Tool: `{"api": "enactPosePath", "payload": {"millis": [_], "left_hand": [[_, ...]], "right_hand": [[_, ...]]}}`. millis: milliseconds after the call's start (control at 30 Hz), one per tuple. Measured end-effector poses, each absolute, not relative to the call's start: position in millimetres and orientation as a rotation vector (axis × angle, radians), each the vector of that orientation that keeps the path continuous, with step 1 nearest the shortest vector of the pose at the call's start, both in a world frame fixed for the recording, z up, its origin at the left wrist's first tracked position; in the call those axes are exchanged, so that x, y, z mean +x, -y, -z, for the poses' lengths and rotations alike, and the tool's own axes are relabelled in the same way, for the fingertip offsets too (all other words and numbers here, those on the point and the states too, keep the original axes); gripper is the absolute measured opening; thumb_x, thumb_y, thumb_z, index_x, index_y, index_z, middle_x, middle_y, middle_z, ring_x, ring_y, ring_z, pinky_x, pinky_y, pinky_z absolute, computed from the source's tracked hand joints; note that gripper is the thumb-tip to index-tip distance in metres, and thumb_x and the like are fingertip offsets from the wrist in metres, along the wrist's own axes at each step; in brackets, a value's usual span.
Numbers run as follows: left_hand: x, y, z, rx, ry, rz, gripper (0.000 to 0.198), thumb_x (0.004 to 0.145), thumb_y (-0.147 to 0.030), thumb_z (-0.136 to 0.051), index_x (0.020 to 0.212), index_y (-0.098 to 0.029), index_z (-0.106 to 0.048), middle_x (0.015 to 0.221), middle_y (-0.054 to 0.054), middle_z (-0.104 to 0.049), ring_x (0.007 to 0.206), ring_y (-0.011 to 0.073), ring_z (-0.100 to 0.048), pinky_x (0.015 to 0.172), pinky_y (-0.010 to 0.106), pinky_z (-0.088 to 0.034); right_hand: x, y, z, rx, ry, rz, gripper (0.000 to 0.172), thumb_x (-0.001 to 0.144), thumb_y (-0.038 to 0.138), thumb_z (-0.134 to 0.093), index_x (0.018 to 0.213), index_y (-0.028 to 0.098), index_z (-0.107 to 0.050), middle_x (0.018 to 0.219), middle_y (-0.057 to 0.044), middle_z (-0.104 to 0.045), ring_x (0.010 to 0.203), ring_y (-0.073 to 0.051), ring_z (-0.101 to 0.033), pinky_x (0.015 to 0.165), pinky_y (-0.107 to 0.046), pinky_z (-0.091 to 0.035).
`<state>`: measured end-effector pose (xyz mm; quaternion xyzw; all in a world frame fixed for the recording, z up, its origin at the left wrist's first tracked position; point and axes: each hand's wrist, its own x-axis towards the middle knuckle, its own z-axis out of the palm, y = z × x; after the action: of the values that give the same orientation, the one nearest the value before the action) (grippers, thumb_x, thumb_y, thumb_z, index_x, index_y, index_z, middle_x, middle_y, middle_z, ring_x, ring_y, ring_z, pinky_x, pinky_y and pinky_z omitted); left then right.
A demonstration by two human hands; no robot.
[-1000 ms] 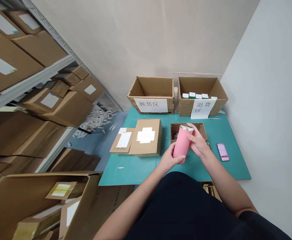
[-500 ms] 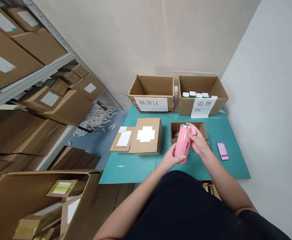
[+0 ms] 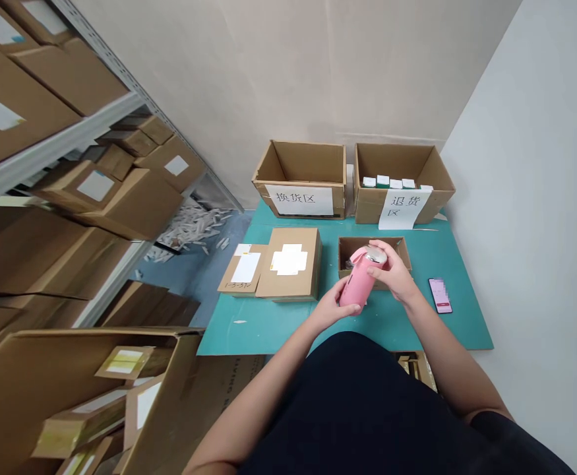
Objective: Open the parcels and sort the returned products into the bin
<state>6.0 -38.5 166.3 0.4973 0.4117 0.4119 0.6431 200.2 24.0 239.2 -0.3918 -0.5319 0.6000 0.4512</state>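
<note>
A pink tumbler (image 3: 358, 287) with a shiny silver lid and a pink strap is held tilted above the teal table (image 3: 268, 330). My left hand (image 3: 334, 305) is closed around its lower end. Up near the lid, my right hand (image 3: 393, 272) grips the tumbler's side, fingers partly hidden behind it. Just behind the tumbler stands a small open cardboard box (image 3: 346, 245), its inside mostly covered by the tumbler and my hand.
Two closed cartons (image 3: 288, 259) with labels lie left on the table. Behind are two open boxes with paper signs; the right box (image 3: 367, 210) holds several small white-topped packs. A phone (image 3: 440, 295) lies right. Shelves of cartons (image 3: 134, 198) and a large open box (image 3: 184, 369) stand left.
The tumbler has been turned in my hands: its strap now points left, and the dark print has rotated mostly out of sight. My right hand has shifted to the side near the lid.
</note>
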Motion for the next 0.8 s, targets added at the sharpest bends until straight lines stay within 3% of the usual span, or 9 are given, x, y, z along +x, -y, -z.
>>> {"api": "enactPosePath", "payload": {"millis": [133, 233, 400, 633, 700, 800], "left_hand": [[-2, 38, -142, 1.145, -1.009, -1.087, 0.079, 0.073, -0.064, -0.077, 0.135, -0.019, -0.055, 0.129, 0.015, -0.064, 0.119, 0.0302, -0.061, 0.101, 0.044, -0.049], [-9, 38, -116, 1.044, -1.218, -1.103, 0.068, 0.088, -0.070, -0.052, 0.130, -0.017, -0.057, 0.118, 0.014, -0.067, 0.103, 0.0249, -0.066, 0.093, 0.042, -0.053], [-4, 38, -85, 1.225, -1.667, -0.749, 0.062, 0.082, -0.055, -0.066, 0.129, -0.014, -0.059, 0.122, 0.016, -0.066, 0.099, 0.0259, -0.066, 0.091, 0.039, -0.051], [24, 27, -75, 1.405, -1.714, -0.415, 0.089, 0.075, -0.057, -0.075, 0.146, -0.014, -0.043, 0.146, 0.024, -0.053, 0.132, 0.0377, -0.053, 0.099, 0.039, -0.045], [28, 22, -72, 1.445, -1.700, -0.393, 0.083, 0.078, -0.051, -0.074, 0.145, -0.013, -0.044, 0.143, 0.023, -0.055, 0.129, 0.0368, -0.056, 0.097, 0.039, -0.045], [30, 15, -67, 1.478, -1.695, -0.414, 0.058, 0.084, -0.036, -0.067, 0.136, -0.014, -0.053, 0.132, 0.019, -0.064, 0.115, 0.0318, -0.063, 0.091, 0.037, -0.047]], "right_hand": [[202, -14, -242, -1.046, 1.400, -1.382, 0.076, 0.067, 0.042, -0.088, 0.134, 0.028, -0.055, 0.131, -0.008, -0.063, 0.123, -0.030, -0.058, 0.107, -0.047, -0.045], [209, -6, -247, -1.092, 1.427, -1.325, 0.069, 0.067, 0.040, -0.087, 0.129, 0.028, -0.058, 0.130, -0.008, -0.063, 0.120, -0.030, -0.059, 0.105, -0.046, -0.047], [222, 6, -246, -1.166, 1.449, -1.297, 0.068, 0.064, 0.039, -0.089, 0.124, 0.029, -0.058, 0.125, -0.007, -0.063, 0.115, -0.029, -0.060, 0.101, -0.044, -0.049], [236, 32, -224, -1.247, 1.505, -1.269, 0.068, 0.065, 0.038, -0.089, 0.125, 0.029, -0.058, 0.128, -0.008, -0.060, 0.116, -0.030, -0.059, 0.102, -0.046, -0.049], [237, 40, -216, -1.270, 1.524, -1.253, 0.069, 0.063, 0.037, -0.090, 0.124, 0.030, -0.058, 0.128, -0.008, -0.061, 0.117, -0.031, -0.059, 0.104, -0.047, -0.048], [236, 50, -201, -1.293, 1.520, -1.240, 0.070, 0.062, 0.038, -0.090, 0.123, 0.029, -0.057, 0.129, -0.008, -0.060, 0.120, -0.031, -0.059, 0.107, -0.048, -0.046]]}}
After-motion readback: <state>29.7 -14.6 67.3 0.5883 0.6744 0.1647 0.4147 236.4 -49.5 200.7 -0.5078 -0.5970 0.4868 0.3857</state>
